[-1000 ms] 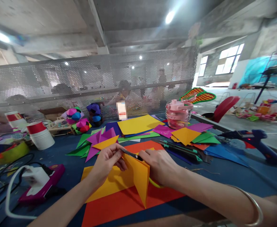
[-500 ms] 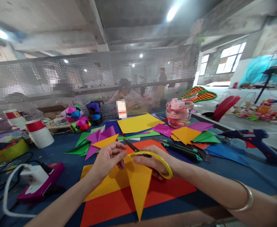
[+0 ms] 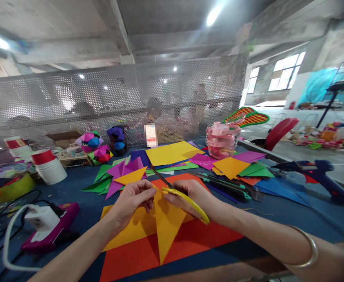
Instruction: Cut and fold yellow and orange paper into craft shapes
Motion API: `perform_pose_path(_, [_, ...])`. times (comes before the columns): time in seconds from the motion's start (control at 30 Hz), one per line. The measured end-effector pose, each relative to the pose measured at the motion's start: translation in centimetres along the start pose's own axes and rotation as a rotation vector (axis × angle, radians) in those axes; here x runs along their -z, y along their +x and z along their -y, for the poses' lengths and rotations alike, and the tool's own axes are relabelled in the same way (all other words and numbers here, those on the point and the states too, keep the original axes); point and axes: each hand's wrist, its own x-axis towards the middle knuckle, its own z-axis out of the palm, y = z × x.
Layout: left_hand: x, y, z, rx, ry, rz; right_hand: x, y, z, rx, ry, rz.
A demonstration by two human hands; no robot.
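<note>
In the head view, my left hand [image 3: 135,199] is closed, its thumb and fingertips pinching the upper corner of a pointed yellow-orange paper piece [image 3: 168,225]. The piece hangs with its tip down. My right hand [image 3: 197,194] holds yellow-handled scissors [image 3: 200,210], their dark blades pointing up and away to the left. Its thumb lies against the paper's upper right part; most of its other fingers are hidden behind the scissors and the paper. Beneath both hands lie a yellow-orange sheet [image 3: 120,227] and a red-orange sheet [image 3: 204,239].
Folded purple paper [image 3: 131,168] lies ahead, left of a yellow sheet [image 3: 173,152]. Green-and-black cutters [image 3: 227,186] lie to the right, before a pink bottle [image 3: 221,145] and a glue gun [image 3: 315,176]. At left are paper cups [image 3: 50,170] and a purple power strip [image 3: 70,211].
The paper's lower tip has swung left and slightly up. The scissors have turned, their handle loop now seen more edge-on. My left hand has shifted slightly down.
</note>
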Motion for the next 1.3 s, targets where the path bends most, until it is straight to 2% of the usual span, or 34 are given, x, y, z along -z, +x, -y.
perform_pose_path(0.13, [0.0, -0.2, -0.2, -0.01, -0.03, 0.01, 0.8, -0.5, 1.0, 0.078, -0.113, -0.092])
perform_pose_path(0.33, [0.2, -0.3, -0.2, -0.053, -0.059, 0.004, 1.3, -1.2, 1.3, 0.164, -0.279, 0.033])
perform_pose_path(0.4, [0.3, -0.2, -0.1, -0.079, -0.06, -0.004, 1.2, -0.9, 1.1, 0.161, -0.378, 0.015])
perform_pose_path(0.57, [0.5, -0.1, 0.0, -0.113, -0.045, -0.008, 1.2, -0.2, 0.4, 0.197, -0.436, -0.067])
perform_pose_path(0.8, [0.4, -0.4, 0.0, -0.134, -0.054, -0.017, 0.7, -0.4, 0.0, 0.256, -0.683, -0.133])
perform_pose_path(1.03, [0.4, -0.3, 0.1, -0.147, -0.033, -0.017, 0.7, -0.8, 0.6, 0.232, -0.92, -0.186])
perform_pose_path(1.3, [0.4, -0.3, -0.2, -0.178, -0.018, -0.042, 0.8, -1.1, 1.1, 0.23, -1.07, -0.164])
